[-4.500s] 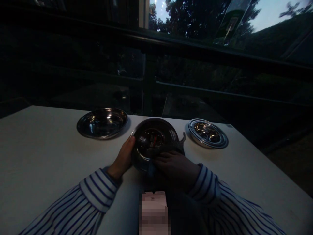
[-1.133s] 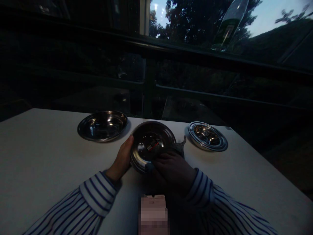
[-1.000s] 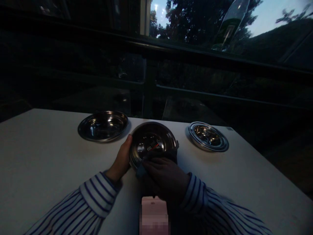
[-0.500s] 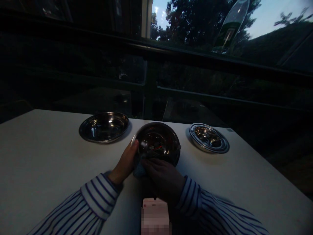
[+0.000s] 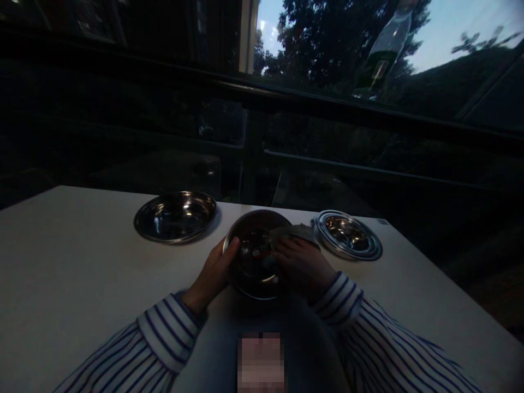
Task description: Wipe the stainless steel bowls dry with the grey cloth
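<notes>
A shiny metal bowl [image 5: 251, 267] is tilted toward me above the middle of the table, with a small red and white mark inside. My left hand [image 5: 213, 273] grips its left rim, thumb over the edge and fingers behind. On the right side of the bowl, my right hand [image 5: 301, 265] presses a greyish cloth [image 5: 298, 232] against the rim and inner wall. Its fingers are closed on the cloth, and the cloth partly covers the bowl's right edge.
A wide metal bowl [image 5: 176, 218] stands at the back left of the white table [image 5: 102, 284]. Stacked metal dishes [image 5: 347, 236] are at the back right. Behind the table runs a dark rail [image 5: 254, 95] with a plastic bottle [image 5: 382, 57] on it. A pixelated pink object [image 5: 261, 363] lies at the front.
My right hand has moved with the cloth from the bowl's lower left across to its upper right side. My left hand keeps its hold on the left rim.
</notes>
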Available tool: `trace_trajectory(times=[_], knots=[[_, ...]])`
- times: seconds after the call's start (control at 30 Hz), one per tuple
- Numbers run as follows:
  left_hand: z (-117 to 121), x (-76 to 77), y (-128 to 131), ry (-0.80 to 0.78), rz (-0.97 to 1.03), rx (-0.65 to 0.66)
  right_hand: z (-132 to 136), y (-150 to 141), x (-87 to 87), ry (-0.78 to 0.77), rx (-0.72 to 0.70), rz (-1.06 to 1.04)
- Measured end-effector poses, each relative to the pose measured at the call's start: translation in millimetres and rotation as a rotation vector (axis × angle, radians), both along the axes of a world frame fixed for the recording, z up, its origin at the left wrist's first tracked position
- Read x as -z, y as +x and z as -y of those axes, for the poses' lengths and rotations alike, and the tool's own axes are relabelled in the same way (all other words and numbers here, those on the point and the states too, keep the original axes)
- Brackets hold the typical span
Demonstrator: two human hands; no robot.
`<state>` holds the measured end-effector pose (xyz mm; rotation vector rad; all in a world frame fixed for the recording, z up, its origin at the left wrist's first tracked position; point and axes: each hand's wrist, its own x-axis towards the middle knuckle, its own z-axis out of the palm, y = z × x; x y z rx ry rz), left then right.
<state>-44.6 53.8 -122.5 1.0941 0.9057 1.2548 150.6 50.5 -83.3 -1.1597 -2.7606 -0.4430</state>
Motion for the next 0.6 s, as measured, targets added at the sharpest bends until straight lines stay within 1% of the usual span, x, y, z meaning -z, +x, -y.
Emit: trace_trajectory(times=[0.07,0.17,0.27,0.37,0.47,0.6], knots=[[0,-1.9,1,-0.013,-0.025,-0.003,-13,-7,-2.8,0.022,-0.039,0.021],[-1,-4.3,1,0.013,-0.067,-0.028,-27,-16,-6.6,0.002,-0.126,0.066],[-1,-6.2,1,0.047,-0.077,-0.046,-30,-13,-7.4,-0.031,-0.135,0.097],[0,-6.0,3,0.031,-0.027,-0.013,-17,0,-6.7,-0.06,-0.087,0.109],[1,-4.8,5,0.024,0.006,0.005,4,11,-6.9,-0.109,-0.069,0.123],[2,-4.8,7,0.034,-0.005,-0.016,28,9,-7.0,-0.312,-0.108,0.069]])
